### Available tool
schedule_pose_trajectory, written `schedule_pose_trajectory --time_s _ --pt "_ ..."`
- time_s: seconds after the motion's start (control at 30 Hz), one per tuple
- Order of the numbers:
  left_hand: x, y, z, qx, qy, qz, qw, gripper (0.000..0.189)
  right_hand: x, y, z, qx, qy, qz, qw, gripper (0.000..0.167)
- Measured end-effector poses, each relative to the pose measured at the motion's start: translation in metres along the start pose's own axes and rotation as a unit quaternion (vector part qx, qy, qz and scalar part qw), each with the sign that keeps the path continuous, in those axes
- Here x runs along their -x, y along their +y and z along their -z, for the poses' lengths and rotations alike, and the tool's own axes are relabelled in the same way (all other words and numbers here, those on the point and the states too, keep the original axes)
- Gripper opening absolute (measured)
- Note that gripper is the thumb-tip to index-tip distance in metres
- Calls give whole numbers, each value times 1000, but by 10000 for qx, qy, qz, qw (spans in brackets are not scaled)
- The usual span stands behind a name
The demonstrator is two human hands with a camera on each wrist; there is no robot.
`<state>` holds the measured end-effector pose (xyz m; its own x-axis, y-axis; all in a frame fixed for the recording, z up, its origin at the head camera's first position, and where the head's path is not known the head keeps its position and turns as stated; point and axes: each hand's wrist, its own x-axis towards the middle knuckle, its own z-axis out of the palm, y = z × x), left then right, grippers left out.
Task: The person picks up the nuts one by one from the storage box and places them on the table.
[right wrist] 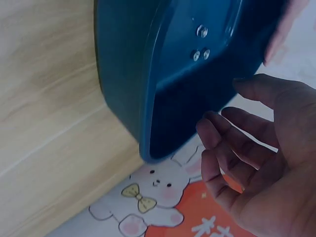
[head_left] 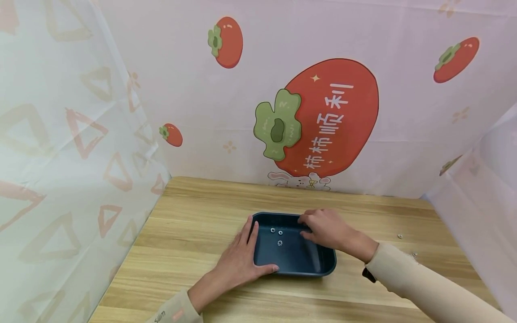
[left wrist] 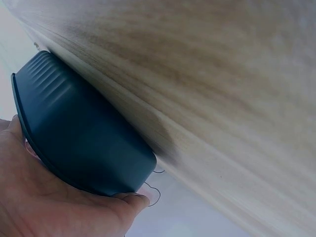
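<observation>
A dark blue rectangular tray (head_left: 295, 273) sits on the table with three small metal nuts (head_left: 280, 243) inside, towards its left. My left hand (head_left: 238, 260) rests along the tray's left side, fingers straight and spread at the rim, thumb at the front edge. From the left wrist, the tray's outer wall (left wrist: 89, 128) shows beside that hand. Over the tray's back right part is my right hand (head_left: 329, 229), its fingers loosely bent. In the right wrist view nothing shows between these fingers (right wrist: 237, 168) and the thumb; the nuts (right wrist: 201, 31) lie beyond them.
Two more small metal pieces lie on the wooden table (head_left: 194, 224) right of the tray, one nut-like piece (head_left: 400, 236) farther back and another (head_left: 414, 254) near the right sleeve. Printed cloth (head_left: 194, 80) with persimmons hangs behind the table and along both sides.
</observation>
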<state>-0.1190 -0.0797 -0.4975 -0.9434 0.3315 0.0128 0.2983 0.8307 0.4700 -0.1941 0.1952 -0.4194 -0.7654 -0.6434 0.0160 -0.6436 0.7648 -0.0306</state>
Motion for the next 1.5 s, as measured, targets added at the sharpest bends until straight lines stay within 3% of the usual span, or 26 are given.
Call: schedule_pose_trajectory --time_s 0.3,0.87,1.5 --pt "0 0 -1 -39 38 -13 10000 127 -11 -11 -11 27 -222 426 9988 29" --pt "0 0 0 2 26 -40 10000 125 -29 -22 -30 28 -604 723 9955 20" --pt "-1 -2 0 -93 3 -84 9999 126 -41 -33 -42 -127 -938 725 9929 14"
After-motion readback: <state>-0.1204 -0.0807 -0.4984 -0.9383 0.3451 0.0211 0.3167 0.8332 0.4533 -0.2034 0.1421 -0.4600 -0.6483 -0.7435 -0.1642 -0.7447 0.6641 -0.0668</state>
